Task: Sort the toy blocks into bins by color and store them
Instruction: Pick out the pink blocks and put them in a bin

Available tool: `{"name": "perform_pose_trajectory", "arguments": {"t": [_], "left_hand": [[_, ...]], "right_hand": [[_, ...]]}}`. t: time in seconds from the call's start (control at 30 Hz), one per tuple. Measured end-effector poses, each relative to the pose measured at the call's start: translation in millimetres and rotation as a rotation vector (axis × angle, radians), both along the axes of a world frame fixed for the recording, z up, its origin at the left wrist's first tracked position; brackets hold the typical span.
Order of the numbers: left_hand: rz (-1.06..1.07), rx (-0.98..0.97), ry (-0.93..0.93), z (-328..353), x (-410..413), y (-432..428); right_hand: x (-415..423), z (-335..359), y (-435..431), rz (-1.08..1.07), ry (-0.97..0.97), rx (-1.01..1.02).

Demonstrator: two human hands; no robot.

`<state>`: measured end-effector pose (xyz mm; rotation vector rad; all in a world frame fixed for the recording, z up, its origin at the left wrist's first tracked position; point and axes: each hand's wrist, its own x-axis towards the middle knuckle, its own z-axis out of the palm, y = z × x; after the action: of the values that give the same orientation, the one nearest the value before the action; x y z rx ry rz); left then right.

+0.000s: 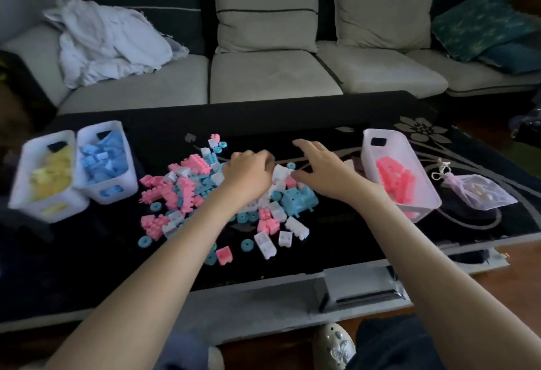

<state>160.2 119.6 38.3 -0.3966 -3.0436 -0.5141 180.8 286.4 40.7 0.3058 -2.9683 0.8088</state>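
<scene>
The pink, blue and white blocks [187,191] are piled in the middle of the dark tabletop [292,123], where the left hand [248,173] is curled over them, whether one is gripped cannot be told, and the right hand [325,170] is spread loose near the pink bin [383,130].

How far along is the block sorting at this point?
Partly done: the yellow bin, blue bin and pink bin each hold matching blocks. In hand: the left hand curls into the pile, the right hand spreads over it. Left: a large pile of pink, blue and white blocks on the table; no yellow lies loose.
</scene>
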Motion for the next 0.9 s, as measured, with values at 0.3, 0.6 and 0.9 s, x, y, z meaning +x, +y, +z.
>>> {"name": "perform_pose_trajectory", "arguments": {"t": [0.3,0.6,0.9], "left_hand": [[0.193,-0.029,-0.110,-21.0,26.2,-177.3],[0.052,-0.225,-0.038,-53.8,41.9,-209.8],[-0.011,-0.254,0.052,-55.8,41.8,-197.7]], "right_hand": [[-4.1,-10.2,-136.5,0.419,-0.052,0.056],[-32.7,-35.0,-189.5,0.481,0.071,0.478],[-44.5,-33.2,-182.3,0.395,0.108,0.486]]}}
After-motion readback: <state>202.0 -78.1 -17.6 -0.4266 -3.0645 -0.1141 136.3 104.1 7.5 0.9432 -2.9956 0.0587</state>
